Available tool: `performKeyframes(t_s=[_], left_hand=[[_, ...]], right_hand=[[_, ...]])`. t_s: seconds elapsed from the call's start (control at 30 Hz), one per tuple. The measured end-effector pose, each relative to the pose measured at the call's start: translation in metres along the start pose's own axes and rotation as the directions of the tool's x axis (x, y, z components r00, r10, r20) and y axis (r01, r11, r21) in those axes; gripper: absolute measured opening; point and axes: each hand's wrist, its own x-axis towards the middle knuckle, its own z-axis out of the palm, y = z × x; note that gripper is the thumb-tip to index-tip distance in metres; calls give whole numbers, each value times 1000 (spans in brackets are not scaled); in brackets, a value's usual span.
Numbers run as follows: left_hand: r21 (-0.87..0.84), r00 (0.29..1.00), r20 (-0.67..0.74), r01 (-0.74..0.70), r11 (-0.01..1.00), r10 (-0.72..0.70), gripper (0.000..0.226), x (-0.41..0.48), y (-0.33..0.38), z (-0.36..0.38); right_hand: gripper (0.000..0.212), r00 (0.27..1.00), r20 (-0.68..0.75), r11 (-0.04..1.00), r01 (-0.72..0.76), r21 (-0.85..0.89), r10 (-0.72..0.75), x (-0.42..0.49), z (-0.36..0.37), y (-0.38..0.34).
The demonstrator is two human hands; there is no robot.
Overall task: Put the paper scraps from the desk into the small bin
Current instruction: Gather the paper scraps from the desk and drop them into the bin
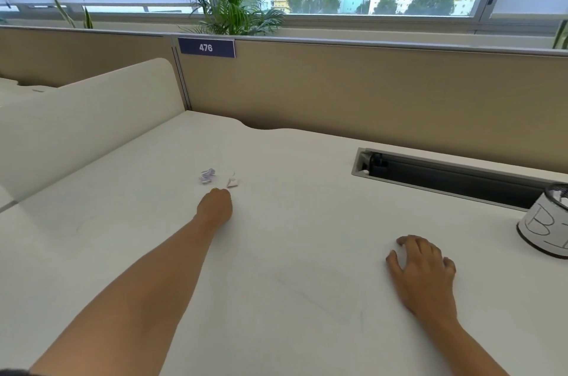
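Reaching for two paper scraps: a crumpled purple scrap (pixel 207 176) and a white scrap (pixel 232 182), side by side mid-table (pixel 292 252). Our left hand (pixel 215 205) sits just short of them; fingers hidden, so we can't tell its grip. Right hand (pixel 422 268) lies flat, fingers spread, holding nothing. Small bin (pixel 545 222) is far right. Best to pinch both scraps together, then carry across.

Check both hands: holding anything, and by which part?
Nothing visibly held. Left hand reaches just short of the paper scraps; its fingers are hidden behind the hand. Right hand rests palm down on the desk.
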Motion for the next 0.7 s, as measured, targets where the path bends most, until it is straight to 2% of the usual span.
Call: performKeyframes(t_s=[0.13,0.27,0.37,0.47,0.57,0.7], left_hand=[[96,999,-43,-19,995,23,28,-9,4,-4],[120,992,-76,-91,989,101,22,-16,7,-6],[105,984,-73,-153,983,161,15,-26,20,-9],[44,968,-61,-241,970,243,17,-34,49,-13],[14,933,-35,-358,934,358,17,-47,96,-17],[-37,838,-36,-545,837,544,18,-64,176,-23]], right_hand=[[25,1000,5,1000,0,15,0,1,-1,-1],[25,1000,18,1000,6,9,-6,0,-3,-2],[27,1000,25,1000,10,16,-10,0,-5,-4],[34,1000,-4,1000,12,-3,-12,-1,-7,-6],[56,999,-29,1000,27,-7,-27,-4,-6,-7],[48,1000,-20,999,9,-31,-9,-5,-8,-10]])
